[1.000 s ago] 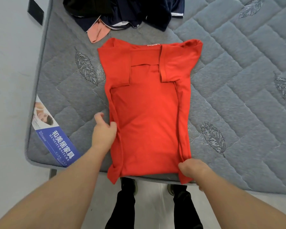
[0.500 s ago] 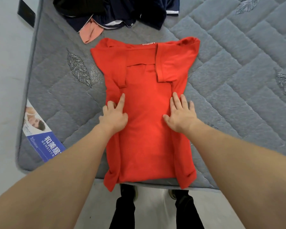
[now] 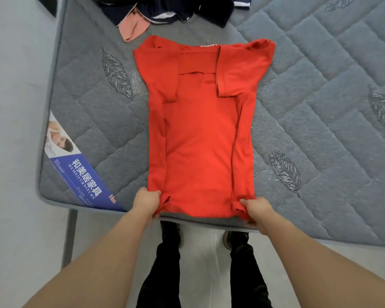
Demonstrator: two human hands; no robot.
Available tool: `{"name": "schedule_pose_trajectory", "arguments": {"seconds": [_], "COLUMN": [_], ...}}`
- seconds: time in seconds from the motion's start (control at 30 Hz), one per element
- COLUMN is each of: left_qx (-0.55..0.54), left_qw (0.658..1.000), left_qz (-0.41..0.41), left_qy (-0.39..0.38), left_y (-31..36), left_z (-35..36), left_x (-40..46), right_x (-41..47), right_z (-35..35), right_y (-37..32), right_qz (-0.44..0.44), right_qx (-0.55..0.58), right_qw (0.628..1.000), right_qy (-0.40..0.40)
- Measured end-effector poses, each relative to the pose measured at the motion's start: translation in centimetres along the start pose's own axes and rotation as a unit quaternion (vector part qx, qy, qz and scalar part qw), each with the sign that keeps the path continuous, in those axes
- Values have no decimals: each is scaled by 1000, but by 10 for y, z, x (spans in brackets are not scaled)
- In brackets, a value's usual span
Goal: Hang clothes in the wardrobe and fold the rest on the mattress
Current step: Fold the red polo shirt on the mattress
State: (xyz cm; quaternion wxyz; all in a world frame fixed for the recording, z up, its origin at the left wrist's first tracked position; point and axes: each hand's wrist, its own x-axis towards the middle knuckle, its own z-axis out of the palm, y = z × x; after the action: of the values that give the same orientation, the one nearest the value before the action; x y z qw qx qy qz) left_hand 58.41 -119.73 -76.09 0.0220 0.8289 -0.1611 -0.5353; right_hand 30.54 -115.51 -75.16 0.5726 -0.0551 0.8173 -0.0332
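Observation:
A red T-shirt (image 3: 200, 138) lies flat on the grey quilted mattress (image 3: 320, 107), back up, with both sides and sleeves folded inward into a long strip. Its collar points away from me and its hem reaches the mattress's near edge. My left hand (image 3: 146, 202) pinches the hem's left corner. My right hand (image 3: 257, 211) pinches the hem's right corner. Both hands sit at the mattress edge.
A pile of dark clothes (image 3: 176, 7) with a pink garment (image 3: 132, 27) lies at the far end of the mattress. A blue-and-white label (image 3: 80, 172) covers the near left corner. My legs and shoes (image 3: 171, 234) stand on the pale floor below the edge.
Both hands were pressing flat on the shirt's middle half a second ago. They have slid back to the hem and now grip its two corners.

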Motion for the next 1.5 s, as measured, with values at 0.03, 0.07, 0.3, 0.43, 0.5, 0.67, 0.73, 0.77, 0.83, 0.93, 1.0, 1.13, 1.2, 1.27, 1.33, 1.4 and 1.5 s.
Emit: {"name": "schedule_pose_trajectory", "arguments": {"seconds": [0.03,0.07,0.3,0.43,0.5,0.67,0.73,0.77,0.83,0.93,1.0,1.13,1.2,1.27,1.33,1.4,1.5], "left_qx": [-26,-31,98,95,106,125,105,64,-36,-79,-85,-140,-28,247,390,445,503], "left_qw": [999,997,994,994,994,989,991,994,995,994,992,987,999,944,825,769,745], "left_qz": [-34,-69,-44,-44,-24,-30,-18,-24,-31,-73,-88,-45,22,171,377,454,434], "left_qy": [21,26,-1,-30,29,72,82,90,92,18,-30,-68,-23,136,156,68,57], "left_y": [0,-2,-3,-12,-18,-20,-8,2,27,75,107,186,210,217,217,213,202], "left_z": [-3,-7,-11,-2,-1,0,0,0,-3,-15,-27,-40,-40,-32,-10,15,42], "left_x": [-2,-1,-12,-15,-10,-16,-20,-22,-24,-28,-24,-12,-2,10,5,7,16], "right_x": [-2,-3,-21,-19,-20,-24,-27,-27,-24,-19,-15,-7,-3,0,7,14,20], "right_z": [-4,-7,-4,4,3,-8,-12,-14,-20,-30,-33,-33,-36,-41,-47,-55,-67], "right_y": [-1,0,6,11,17,20,7,-2,-27,-76,-108,-176,-196,-204,-205,-203,-199], "right_qz": [41,84,121,20,38,172,178,168,121,57,34,-8,-31,-56,-97,-136,-148], "right_qx": [20,15,-39,-2,-50,-170,-151,-97,37,105,126,154,117,61,23,12,-8], "right_qw": [999,996,989,998,996,962,962,971,988,992,991,987,990,994,992,988,985], "right_qy": [2,-1,-79,-56,-71,-124,-142,-136,-91,-27,-26,-54,-71,-77,-71,-69,-84]}}
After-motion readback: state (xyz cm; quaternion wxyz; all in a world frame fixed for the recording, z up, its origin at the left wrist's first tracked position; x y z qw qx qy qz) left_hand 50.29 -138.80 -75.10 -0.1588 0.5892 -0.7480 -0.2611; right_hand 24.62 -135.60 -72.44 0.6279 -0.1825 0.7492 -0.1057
